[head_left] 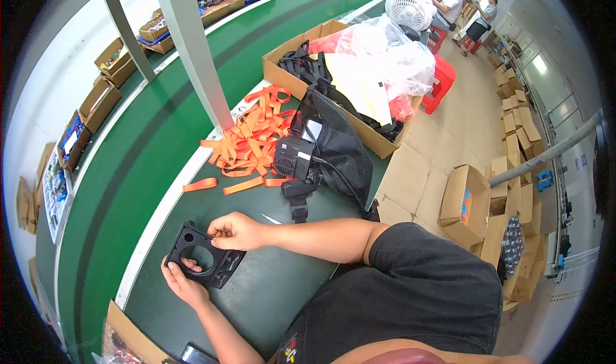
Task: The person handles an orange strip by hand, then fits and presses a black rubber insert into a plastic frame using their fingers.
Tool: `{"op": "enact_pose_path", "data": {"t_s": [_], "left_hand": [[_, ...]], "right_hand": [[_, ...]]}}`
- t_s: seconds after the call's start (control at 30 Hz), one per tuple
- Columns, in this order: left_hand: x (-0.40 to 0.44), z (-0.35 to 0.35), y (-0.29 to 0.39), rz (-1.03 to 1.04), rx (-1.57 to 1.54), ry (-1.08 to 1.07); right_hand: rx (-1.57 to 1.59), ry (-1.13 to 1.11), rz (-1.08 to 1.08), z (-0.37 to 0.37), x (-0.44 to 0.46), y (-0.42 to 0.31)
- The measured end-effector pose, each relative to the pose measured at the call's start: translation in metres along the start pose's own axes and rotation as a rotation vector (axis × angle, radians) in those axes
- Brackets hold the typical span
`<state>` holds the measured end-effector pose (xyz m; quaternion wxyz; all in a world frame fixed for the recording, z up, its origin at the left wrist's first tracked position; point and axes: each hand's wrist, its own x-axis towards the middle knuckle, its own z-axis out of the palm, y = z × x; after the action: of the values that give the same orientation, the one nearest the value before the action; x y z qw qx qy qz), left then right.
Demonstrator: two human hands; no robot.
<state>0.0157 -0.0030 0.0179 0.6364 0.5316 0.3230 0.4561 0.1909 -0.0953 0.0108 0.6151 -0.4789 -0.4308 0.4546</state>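
Observation:
A black plastic housing [219,259] with a big round opening is held over the dark green bench top. My left hand [185,283] grips its near side, thumb on the edge and fingertips showing through the round opening. At the upper edge of the same part, my right hand [236,232] is closed, fingers bent and pressed against it; anything small between the fingertips is hidden. Beyond my right forearm lies a black mesh bundle [340,149] with a black box-shaped unit [294,158] and a strap with a buckle [299,208]. A thin white pointed piece [271,219] sits beside the forearm.
Loose orange straps [250,139] are heaped behind the unit. A cardboard box [378,147] holds black straps and plastic bags. A grey post [196,56] rises by the green conveyor [122,171]. A red stool [441,85], a white fan [409,9] and two people are farther off.

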Motion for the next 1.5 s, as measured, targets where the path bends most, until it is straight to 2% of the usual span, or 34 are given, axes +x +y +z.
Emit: {"op": "enact_pose_path", "data": {"t_s": [1.2,1.43,1.5], "left_hand": [[-0.0016,0.0031,0.0033,-0.033,0.022,0.029],[-0.0013,0.0019,-0.0004,-0.032,0.017,0.053],[-0.0005,-0.0023,-0.0047,-0.02,0.035,0.043]], "right_hand": [[0.015,0.012,-0.037,0.0017,-0.0009,0.0041],[-0.064,0.026,-0.079,0.0009,-0.0008,0.0027],[0.008,0.008,-0.038,0.0014,-0.0021,0.0027]]}}
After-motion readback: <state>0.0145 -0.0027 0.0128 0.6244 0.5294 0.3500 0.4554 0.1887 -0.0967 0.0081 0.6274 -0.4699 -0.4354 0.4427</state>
